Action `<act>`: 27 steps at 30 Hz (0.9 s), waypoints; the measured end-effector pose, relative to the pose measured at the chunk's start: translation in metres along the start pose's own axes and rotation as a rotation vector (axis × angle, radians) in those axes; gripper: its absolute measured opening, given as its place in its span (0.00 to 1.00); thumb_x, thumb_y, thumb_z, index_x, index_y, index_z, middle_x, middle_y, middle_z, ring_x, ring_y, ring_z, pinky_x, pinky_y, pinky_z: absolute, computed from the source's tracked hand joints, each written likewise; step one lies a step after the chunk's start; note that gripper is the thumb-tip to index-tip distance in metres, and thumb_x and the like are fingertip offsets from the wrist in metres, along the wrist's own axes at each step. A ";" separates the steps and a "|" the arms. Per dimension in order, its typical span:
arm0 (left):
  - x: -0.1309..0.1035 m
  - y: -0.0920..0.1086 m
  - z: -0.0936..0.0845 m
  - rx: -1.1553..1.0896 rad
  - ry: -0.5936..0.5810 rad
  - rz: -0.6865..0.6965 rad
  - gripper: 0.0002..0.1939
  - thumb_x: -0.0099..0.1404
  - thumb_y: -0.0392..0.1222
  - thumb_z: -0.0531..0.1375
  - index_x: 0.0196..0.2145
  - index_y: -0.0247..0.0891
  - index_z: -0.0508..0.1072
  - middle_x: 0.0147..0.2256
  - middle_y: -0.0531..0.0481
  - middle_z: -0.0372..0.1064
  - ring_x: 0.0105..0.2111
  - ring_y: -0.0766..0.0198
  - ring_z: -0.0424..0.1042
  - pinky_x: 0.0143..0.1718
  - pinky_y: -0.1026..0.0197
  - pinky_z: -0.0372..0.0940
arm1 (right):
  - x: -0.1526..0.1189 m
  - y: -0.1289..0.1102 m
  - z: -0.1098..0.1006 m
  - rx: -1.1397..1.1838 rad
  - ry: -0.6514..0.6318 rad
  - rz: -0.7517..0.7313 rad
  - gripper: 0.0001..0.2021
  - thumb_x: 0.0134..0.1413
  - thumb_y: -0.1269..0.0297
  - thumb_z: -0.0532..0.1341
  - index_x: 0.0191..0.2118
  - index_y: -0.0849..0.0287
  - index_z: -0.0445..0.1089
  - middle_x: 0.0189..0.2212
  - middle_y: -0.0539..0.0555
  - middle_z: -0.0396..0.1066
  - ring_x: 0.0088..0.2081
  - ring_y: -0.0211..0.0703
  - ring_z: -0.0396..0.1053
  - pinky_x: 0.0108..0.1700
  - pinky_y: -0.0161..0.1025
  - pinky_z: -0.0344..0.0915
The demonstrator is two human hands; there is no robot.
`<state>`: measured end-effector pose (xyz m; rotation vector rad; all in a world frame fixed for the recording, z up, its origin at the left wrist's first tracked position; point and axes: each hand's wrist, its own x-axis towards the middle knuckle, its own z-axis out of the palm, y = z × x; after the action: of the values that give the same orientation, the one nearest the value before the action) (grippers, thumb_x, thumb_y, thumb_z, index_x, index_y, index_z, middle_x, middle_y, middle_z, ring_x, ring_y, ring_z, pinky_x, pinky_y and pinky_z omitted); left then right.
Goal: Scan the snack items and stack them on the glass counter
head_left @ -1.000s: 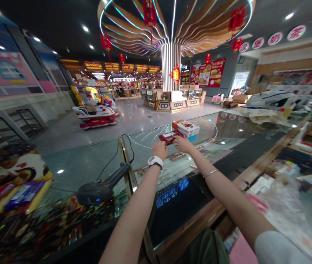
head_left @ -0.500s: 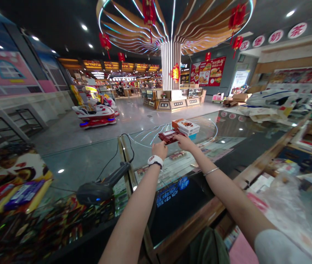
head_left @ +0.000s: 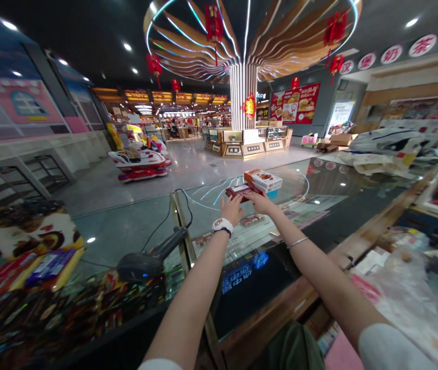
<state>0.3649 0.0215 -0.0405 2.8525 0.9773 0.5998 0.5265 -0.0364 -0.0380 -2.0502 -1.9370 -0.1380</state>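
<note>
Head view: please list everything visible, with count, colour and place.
Packet: at least one, dark red, on counter
Boxes: at least two, orange, white, blue, beyond packet
Scanner: one, dark grey, counter's left
Counter: one, glassy dark, foreground
Wrapped snacks: many, mixed colours, lower left
Plastic bag: one, clear, lower right
Ride: one, white-red, left floor
Column: one, white-striped, background centre
Lanterns: at least six, red, overhead
Round signs: four, white-red, upper right
Left hand: one, white wristband, at packet's edge
Right hand: one, silver bracelet, touching packet
</note>
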 end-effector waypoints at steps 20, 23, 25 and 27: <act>-0.115 0.013 -0.094 0.300 0.164 0.017 0.30 0.68 0.37 0.52 0.67 0.36 0.59 0.70 0.44 0.50 0.70 0.47 0.47 0.71 0.35 0.38 | -0.066 -0.097 -0.046 -0.023 0.113 -0.155 0.39 0.57 0.67 0.61 0.72 0.55 0.48 0.71 0.59 0.48 0.71 0.55 0.48 0.69 0.60 0.49; -0.149 0.011 -0.109 0.310 0.178 -0.005 0.30 0.68 0.39 0.53 0.68 0.36 0.58 0.70 0.44 0.50 0.70 0.46 0.47 0.70 0.35 0.39 | -0.082 -0.128 -0.047 0.011 0.147 -0.221 0.37 0.58 0.65 0.60 0.71 0.56 0.50 0.71 0.58 0.48 0.71 0.55 0.47 0.69 0.59 0.48; -0.172 0.011 -0.117 0.301 0.176 -0.034 0.31 0.69 0.41 0.53 0.68 0.36 0.57 0.70 0.44 0.49 0.70 0.46 0.46 0.70 0.34 0.40 | -0.092 -0.149 -0.045 0.039 0.172 -0.261 0.36 0.58 0.64 0.59 0.71 0.56 0.51 0.72 0.57 0.48 0.71 0.55 0.47 0.70 0.60 0.47; -0.194 0.011 -0.124 0.288 0.175 -0.068 0.32 0.69 0.42 0.54 0.69 0.37 0.55 0.70 0.43 0.48 0.71 0.45 0.45 0.70 0.34 0.41 | -0.102 -0.170 -0.043 0.072 0.198 -0.287 0.35 0.59 0.64 0.58 0.71 0.55 0.50 0.72 0.56 0.48 0.71 0.55 0.48 0.70 0.60 0.47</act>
<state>0.1837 -0.1122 0.0100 3.0358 1.2793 0.7711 0.3573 -0.1412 0.0009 -1.6369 -2.0654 -0.3183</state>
